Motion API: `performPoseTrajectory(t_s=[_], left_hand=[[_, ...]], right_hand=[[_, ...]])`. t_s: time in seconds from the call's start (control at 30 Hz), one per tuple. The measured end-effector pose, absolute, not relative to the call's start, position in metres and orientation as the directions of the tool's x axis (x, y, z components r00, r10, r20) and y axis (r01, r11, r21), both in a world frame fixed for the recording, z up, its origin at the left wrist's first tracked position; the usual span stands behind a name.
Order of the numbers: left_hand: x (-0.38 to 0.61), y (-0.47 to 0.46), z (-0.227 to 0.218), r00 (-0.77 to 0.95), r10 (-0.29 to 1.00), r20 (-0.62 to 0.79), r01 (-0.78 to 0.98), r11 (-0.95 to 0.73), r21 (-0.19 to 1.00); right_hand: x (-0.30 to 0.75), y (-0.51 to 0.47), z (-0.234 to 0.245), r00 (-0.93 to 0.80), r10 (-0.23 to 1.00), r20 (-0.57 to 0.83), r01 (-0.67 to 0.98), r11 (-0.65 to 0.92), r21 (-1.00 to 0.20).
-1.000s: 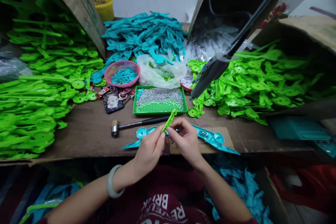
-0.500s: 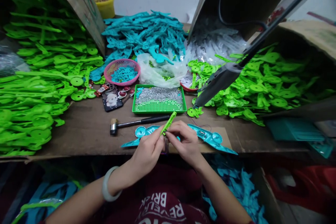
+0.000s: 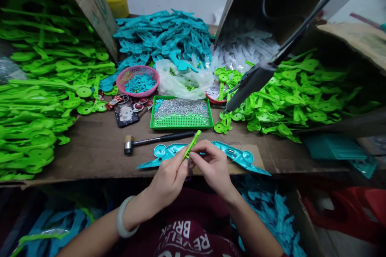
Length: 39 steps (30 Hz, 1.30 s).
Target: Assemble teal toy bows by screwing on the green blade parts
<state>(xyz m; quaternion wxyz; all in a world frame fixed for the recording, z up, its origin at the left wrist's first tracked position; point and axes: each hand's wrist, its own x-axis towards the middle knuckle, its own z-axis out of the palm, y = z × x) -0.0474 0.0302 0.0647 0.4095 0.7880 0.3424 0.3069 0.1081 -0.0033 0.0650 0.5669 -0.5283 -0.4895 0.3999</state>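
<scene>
A narrow bright-green plastic piece (image 3: 193,143) slants upward from between my two hands, above the table's front edge. My left hand (image 3: 169,174) is closed around its lower end. My right hand (image 3: 212,162) is closed in a pinch at the piece's lower right side; whatever lies between its fingertips is too small to make out. Beneath and behind the hands lies a long blue plastic part (image 3: 163,153), with round discs toward both ends and its middle hidden. A hammer (image 3: 157,140) with a black handle rests just beyond it.
A green tray (image 3: 181,122) of small metal pieces sits behind the hammer. Left of it are a pink basket (image 3: 141,70) and a phone (image 3: 126,114). Green parts (image 3: 33,128) heap at left, more green parts (image 3: 292,100) at right. A hanging electric screwdriver (image 3: 250,86) reaches in from the right.
The whole view has shifted slightly. Both hands stay together on the green piece, with only a small change in the right fingers at its lower end.
</scene>
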Motion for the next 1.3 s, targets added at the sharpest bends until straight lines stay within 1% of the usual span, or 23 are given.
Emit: performPoseTrajectory(t_s=[0.03, 0.07, 0.13, 0.2, 0.27, 0.33, 0.57, 0.63, 0.7, 0.8, 0.97, 1.03, 1.17, 1.3], left_hand=[[-0.047, 0.030, 0.063, 0.570, 0.798, 0.194, 0.291, -0.417, 0.861], [-0.046, 0.030, 0.062, 0.559, 0.809, 0.181, 0.299, -0.400, 0.866], [-0.045, 0.029, 0.060, 0.535, 0.831, 0.151, 0.320, -0.365, 0.874], [-0.044, 0.029, 0.059, 0.514, 0.847, 0.135, 0.346, -0.349, 0.871], [-0.044, 0.028, 0.058, 0.502, 0.853, 0.143, 0.364, -0.358, 0.860], [-0.043, 0.027, 0.057, 0.492, 0.854, 0.170, 0.379, -0.385, 0.842], [-0.043, 0.018, 0.047, 0.479, 0.821, 0.311, 0.392, -0.517, 0.761], [-0.043, 0.017, 0.045, 0.474, 0.821, 0.317, 0.390, -0.519, 0.761], [-0.044, 0.016, 0.045, 0.470, 0.833, 0.293, 0.390, -0.493, 0.778], [-0.044, 0.014, 0.045, 0.463, 0.842, 0.276, 0.384, -0.471, 0.794], [-0.044, 0.010, 0.042, 0.458, 0.805, 0.378, 0.380, -0.562, 0.735], [-0.045, 0.010, 0.043, 0.458, 0.814, 0.358, 0.379, -0.543, 0.749], [-0.046, 0.009, 0.045, 0.450, 0.858, 0.247, 0.358, -0.427, 0.830], [-0.045, 0.006, 0.044, 0.431, 0.878, 0.209, 0.332, -0.369, 0.868]], right_hand=[[0.106, -0.004, 0.066, 0.214, 0.967, 0.141, 0.092, 0.124, -0.988], [0.105, -0.004, 0.067, 0.227, 0.957, 0.180, 0.155, 0.147, -0.977], [0.102, -0.005, 0.066, 0.235, 0.919, 0.318, 0.328, 0.233, -0.915], [0.102, -0.005, 0.064, 0.213, 0.875, 0.434, 0.453, 0.306, -0.838], [0.102, -0.006, 0.061, 0.188, 0.856, 0.482, 0.505, 0.337, -0.795], [0.102, -0.006, 0.060, 0.171, 0.857, 0.486, 0.527, 0.337, -0.780], [0.100, -0.011, 0.063, 0.208, 0.893, 0.399, 0.502, 0.253, -0.827], [0.100, -0.011, 0.063, 0.178, 0.890, 0.419, 0.513, 0.279, -0.812], [0.100, -0.011, 0.063, 0.148, 0.884, 0.443, 0.505, 0.318, -0.803], [0.099, -0.010, 0.061, 0.169, 0.888, 0.428, 0.455, 0.315, -0.833], [0.098, -0.008, 0.062, 0.205, 0.897, 0.391, 0.445, 0.270, -0.853], [0.100, -0.008, 0.063, 0.179, 0.902, 0.393, 0.441, 0.284, -0.851], [0.109, -0.010, 0.063, 0.088, 0.926, 0.367, 0.419, 0.300, -0.857], [0.116, -0.012, 0.063, 0.024, 0.938, 0.346, 0.432, 0.302, -0.850]])
